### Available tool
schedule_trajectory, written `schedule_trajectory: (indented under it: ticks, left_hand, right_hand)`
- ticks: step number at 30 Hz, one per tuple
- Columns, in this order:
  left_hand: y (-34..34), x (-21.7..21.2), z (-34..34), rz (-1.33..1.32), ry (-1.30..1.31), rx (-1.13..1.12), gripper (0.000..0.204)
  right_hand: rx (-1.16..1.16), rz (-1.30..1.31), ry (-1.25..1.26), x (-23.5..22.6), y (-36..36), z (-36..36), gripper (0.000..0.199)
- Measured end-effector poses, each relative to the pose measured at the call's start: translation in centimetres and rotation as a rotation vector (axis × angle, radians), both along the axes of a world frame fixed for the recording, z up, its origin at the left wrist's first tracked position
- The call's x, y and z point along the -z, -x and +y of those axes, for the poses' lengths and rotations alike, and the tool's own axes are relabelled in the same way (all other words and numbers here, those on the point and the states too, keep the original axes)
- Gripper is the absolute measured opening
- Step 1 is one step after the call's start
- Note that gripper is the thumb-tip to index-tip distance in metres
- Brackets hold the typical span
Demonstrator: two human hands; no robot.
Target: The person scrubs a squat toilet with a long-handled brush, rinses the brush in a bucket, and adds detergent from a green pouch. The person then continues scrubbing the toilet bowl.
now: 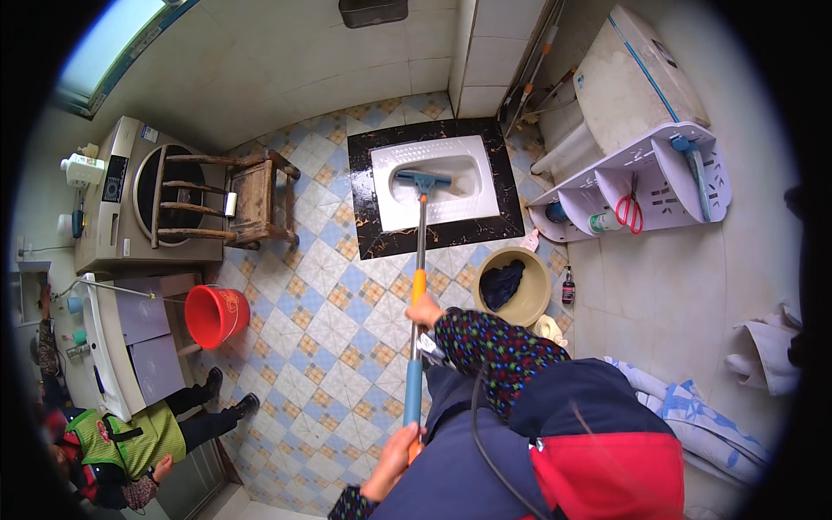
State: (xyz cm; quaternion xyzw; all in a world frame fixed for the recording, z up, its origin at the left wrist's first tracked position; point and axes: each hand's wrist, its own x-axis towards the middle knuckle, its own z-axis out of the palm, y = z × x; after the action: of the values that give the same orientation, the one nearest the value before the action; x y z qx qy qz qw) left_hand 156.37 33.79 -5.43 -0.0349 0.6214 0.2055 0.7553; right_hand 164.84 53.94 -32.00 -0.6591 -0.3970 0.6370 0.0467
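Head view: right hand [425, 310] grips the long-handled brush [419, 260] mid-shaft; left hand [394, 459] closed round its near end; brush head sits in the white squat toilet pan [468, 186], far centre; red bucket [215, 314] left, basin [537, 299] right, probably holding dark cloth.

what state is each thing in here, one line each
long-handled brush: gripped by both hands, head resting in the squat toilet
squat toilet: uncovered, brush head inside
left hand: closed on the handle's lower end
right hand: closed higher up the handle
red bucket: tipped on its side
beige basin: upright, dark cloth inside
wooden chair: lying across the washing machine
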Motion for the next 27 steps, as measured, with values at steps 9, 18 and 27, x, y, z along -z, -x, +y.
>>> schedule_trajectory:
  ticks: [9, 18, 27]
  left_hand:
    - [-0.9, -0.7, 0.1, 0.025, -0.049, -0.036, 0.026]
    - [-0.1, -0.6, 2.1, -0.165, 0.015, -0.077, 0.025]
    - [0.1, -1.3, 1.4, -0.307, 0.216, -0.392, 0.026]
  right_hand:
    - [-0.06, 0.009, 0.034, -2.6, -1.0, 0.5, 0.033]
    - [-0.052, -0.088, -0.061, -1.7, -0.8, 1.2, 0.036]
    - [-0.116, -0.098, -0.089, -3.1, -0.6, 1.2, 0.027]
